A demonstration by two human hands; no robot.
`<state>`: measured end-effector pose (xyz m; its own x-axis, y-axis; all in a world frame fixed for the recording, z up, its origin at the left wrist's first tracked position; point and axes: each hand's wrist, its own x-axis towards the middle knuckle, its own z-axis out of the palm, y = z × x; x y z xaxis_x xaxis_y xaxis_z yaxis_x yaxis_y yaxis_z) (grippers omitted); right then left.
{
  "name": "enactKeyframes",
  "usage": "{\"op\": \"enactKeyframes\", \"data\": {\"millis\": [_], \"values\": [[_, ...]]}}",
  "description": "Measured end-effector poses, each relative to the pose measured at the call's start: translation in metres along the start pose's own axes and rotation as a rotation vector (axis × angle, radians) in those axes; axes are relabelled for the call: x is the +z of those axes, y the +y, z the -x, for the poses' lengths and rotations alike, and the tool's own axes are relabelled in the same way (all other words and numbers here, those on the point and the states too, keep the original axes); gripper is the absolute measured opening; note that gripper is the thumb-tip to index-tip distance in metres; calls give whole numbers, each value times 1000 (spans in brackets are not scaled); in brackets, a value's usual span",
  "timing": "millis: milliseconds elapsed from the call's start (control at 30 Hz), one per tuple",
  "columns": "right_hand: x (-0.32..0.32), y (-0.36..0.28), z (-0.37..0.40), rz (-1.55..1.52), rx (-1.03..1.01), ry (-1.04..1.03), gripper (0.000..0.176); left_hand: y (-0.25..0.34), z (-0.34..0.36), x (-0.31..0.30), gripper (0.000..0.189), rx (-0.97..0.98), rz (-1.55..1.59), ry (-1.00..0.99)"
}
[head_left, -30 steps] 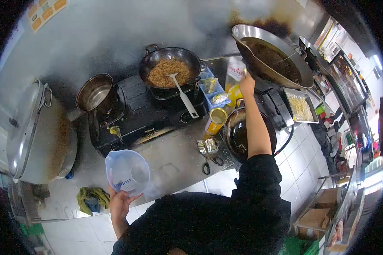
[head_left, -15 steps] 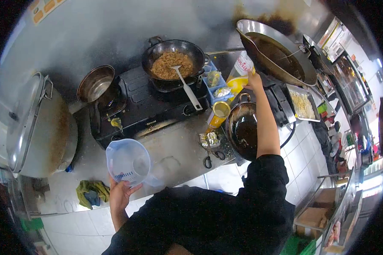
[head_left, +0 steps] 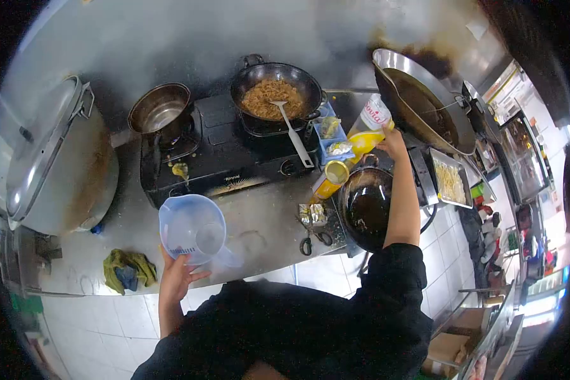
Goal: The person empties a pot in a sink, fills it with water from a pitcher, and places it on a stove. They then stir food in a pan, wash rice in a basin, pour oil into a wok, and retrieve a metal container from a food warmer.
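My left hand (head_left: 176, 278) grips a translucent plastic measuring jug (head_left: 193, 221) low over the counter's front edge, its open mouth facing up. My right hand (head_left: 394, 142) reaches across and has its fingers closed on a yellow-and-white pack with red lettering (head_left: 375, 115). Beneath that arm sits a dark pan (head_left: 366, 206), partly hidden by the forearm. Beside the pack are a yellow can (head_left: 331, 177) and a blue divided tray (head_left: 333, 130) with small packets.
A wok of browned food (head_left: 266, 95) with a spatula (head_left: 293, 136) sits on the black stove (head_left: 218, 149), left of a large oil wok (head_left: 424, 104). A small pot (head_left: 161, 111), big lidded pot (head_left: 76, 164), scissors (head_left: 307, 237) and cloth (head_left: 128, 269) lie around.
The view has shifted slightly, moving the stove and woks rightward in the picture. Both hands keep hold of the jug and the pack, with little other movement.
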<state>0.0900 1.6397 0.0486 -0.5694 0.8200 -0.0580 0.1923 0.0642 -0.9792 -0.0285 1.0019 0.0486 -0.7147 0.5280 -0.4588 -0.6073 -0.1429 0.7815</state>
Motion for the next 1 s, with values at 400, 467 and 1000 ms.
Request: {"op": "enactKeyframes", "data": {"millis": [400,467,1000], "values": [[96,-179,263,806,-535,-827,46,-2,3,-11,81,36,62,-76],[114,-187,301,601,-565,-1200,43,5,9,-21,78,50,-29,-61],[192,-101,212,755,-551,-104,59,128,156,-287,65,524,-45,659]]}}
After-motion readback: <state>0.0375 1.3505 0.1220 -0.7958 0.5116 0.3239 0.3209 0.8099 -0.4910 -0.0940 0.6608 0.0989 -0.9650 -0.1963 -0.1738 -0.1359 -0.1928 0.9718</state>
